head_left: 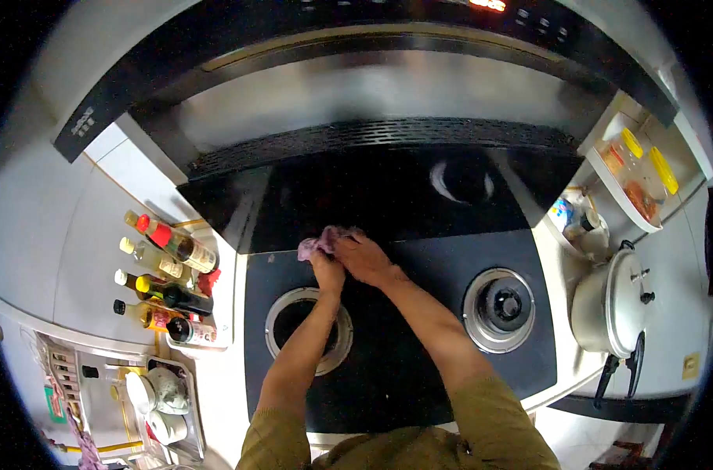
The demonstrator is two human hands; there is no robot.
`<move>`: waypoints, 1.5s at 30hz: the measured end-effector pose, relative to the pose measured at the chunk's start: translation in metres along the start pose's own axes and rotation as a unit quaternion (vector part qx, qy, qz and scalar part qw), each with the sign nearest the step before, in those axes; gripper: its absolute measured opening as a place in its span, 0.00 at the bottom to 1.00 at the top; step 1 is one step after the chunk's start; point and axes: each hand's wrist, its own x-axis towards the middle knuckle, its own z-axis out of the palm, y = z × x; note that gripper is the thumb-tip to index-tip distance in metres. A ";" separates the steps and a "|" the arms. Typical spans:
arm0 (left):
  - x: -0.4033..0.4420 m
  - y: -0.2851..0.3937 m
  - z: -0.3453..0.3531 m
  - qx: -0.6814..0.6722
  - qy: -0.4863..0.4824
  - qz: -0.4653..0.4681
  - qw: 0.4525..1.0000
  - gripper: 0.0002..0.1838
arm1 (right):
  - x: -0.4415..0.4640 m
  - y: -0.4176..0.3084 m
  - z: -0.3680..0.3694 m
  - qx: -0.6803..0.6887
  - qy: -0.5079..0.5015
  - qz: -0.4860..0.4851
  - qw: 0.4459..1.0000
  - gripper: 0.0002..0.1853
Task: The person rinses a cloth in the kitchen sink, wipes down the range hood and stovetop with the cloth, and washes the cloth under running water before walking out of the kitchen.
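Observation:
Both my hands are at the back edge of a black gas stove [396,352], closed around a crumpled pinkish-purple cloth [331,236]. My left hand [327,270] grips the cloth from the near side, its wrist above the left burner [278,335]. Beside it, my right hand [362,257] presses on the cloth's right part, and its fingertips are partly hidden. The cloth lies where the cooktop meets the glossy black back panel [356,196]. To the right stands the other burner [500,309], with a dark round cap.
Several sauce bottles [186,251] crowd a tray on the left. A pressure cooker [607,305] stands at the right, its handles pointing toward me. Yellow-lidded jars [635,176] sit on a wall shelf. The range hood [388,78] overhangs the back of the stove.

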 end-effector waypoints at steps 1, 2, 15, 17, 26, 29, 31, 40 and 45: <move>-0.007 0.012 0.010 0.144 -0.078 0.012 0.986 0.16 | -0.014 0.004 -0.001 -0.039 -0.037 0.044 0.998 0.19; -0.013 0.024 0.020 0.284 -0.153 0.026 0.946 0.16 | -0.030 0.010 -0.003 0.004 -0.076 0.106 0.991 0.20; -0.054 0.184 0.156 0.108 -0.235 0.237 0.936 0.12 | -0.217 0.149 -0.077 -0.053 -0.049 0.450 0.890 0.12; -0.045 0.211 0.154 0.068 -0.183 0.323 0.926 0.08 | -0.212 0.146 -0.106 -0.020 0.147 0.430 0.891 0.07; -0.010 0.109 0.102 0.306 -0.257 0.342 0.851 0.19 | -0.144 0.092 -0.028 0.065 0.055 0.381 0.921 0.12; -0.011 0.089 0.060 0.345 -0.225 0.302 0.860 0.21 | -0.125 0.082 -0.012 0.095 0.013 0.268 0.959 0.13; -0.019 0.094 0.041 0.311 -0.305 0.274 0.857 0.28 | -0.123 0.076 -0.025 0.082 -0.045 0.249 0.964 0.14; -0.063 0.175 0.179 0.079 -0.375 0.284 0.879 0.27 | -0.229 0.159 -0.128 0.086 -0.208 0.358 0.906 0.13; -0.091 0.240 0.280 0.136 -0.462 0.208 0.852 0.30 | -0.315 0.195 -0.140 -0.015 -0.169 0.469 0.867 0.18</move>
